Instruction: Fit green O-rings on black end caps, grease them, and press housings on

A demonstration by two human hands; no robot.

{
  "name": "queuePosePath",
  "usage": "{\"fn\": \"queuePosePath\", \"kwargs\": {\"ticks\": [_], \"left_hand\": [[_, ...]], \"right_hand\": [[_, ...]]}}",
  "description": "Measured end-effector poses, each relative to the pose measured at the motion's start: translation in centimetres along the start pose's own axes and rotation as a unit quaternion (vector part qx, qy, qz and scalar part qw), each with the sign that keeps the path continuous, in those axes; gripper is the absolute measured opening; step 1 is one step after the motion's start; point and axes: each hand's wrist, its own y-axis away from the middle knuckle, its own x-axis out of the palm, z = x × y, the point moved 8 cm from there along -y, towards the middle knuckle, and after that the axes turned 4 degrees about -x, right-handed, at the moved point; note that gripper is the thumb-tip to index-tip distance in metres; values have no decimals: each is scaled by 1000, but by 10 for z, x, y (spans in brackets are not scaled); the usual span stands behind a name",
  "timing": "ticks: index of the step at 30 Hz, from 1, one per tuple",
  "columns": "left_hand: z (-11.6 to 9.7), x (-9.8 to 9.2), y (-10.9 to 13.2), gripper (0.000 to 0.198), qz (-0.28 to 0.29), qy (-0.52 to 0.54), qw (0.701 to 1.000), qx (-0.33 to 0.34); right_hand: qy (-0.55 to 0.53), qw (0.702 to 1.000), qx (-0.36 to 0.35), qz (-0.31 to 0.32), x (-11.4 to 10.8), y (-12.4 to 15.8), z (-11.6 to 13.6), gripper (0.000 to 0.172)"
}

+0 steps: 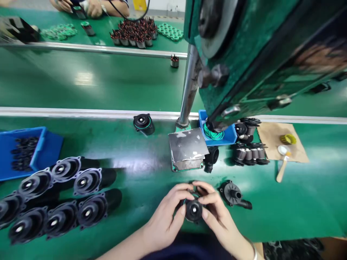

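Close to my body, a round black pump housing (194, 210) with a light shaft tip in its centre is held between both hands. My left hand (173, 213) grips its left side, the thumb against the rim and the fingers curled over the far edge. From the right, my right hand (215, 206) closes on it with thumb and fingers. A bit of green ring shows at its edge; its underside is hidden. Just right of my right hand lies a black pump cover (231, 194) with a side spout. Another housing (143, 123) with a green ring stands farther off.
A green press (244, 72) overhangs the right, its post behind a metal block (189, 146). Beside it are a blue bin (230, 139) of green rings and black rotors (251, 153). At left are several housings (92, 209) and a blue bin (51, 144). A co-worker's hands (94, 8) work opposite.
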Motion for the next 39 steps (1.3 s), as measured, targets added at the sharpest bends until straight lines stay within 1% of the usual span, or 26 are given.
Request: {"fn": "queuePosePath", "kwargs": {"ticks": [4,9,13,15,18,21,23,26,28,32,36,39], "left_hand": [[2,3,1,24,-5,2,1000,3],[0,8,10,29,-28,1,999,28],[0,9,13,28,-35,-1,999,4],[-3,8,13,26,-31,0,999,8],[-6,8,13,28,-35,-1,999,24],[-7,10,14,37,-41,-11,999,32],[-7,12,15,40,-41,-12,999,26],[-7,12,14,37,-38,-1,999,15],[-9,11,13,36,-28,3,999,15],[-9,10,11,35,-16,4,1000,-4],[-9,11,13,38,-32,-13,999,7],[-8,14,15,40,-31,-23,999,9]], "right_hand": [[6,1000,-2,2,0,-3,-3,17],[13,1000,-10,-3,4,-2,1,20],[5,1000,9,4,8,5,-3,21],[9,1000,10,2,6,8,-4,21],[15,1000,14,16,7,11,-4,27],[6,999,26,29,13,13,-4,35],[-4,999,34,18,15,14,-5,35],[-14,999,33,1,15,13,-4,33],[-22,999,28,9,15,12,-2,32],[-38,997,47,45,15,10,-5,32],[-23,999,24,17,11,11,-7,33],[-12,1000,9,5,13,13,-6,34]]}}
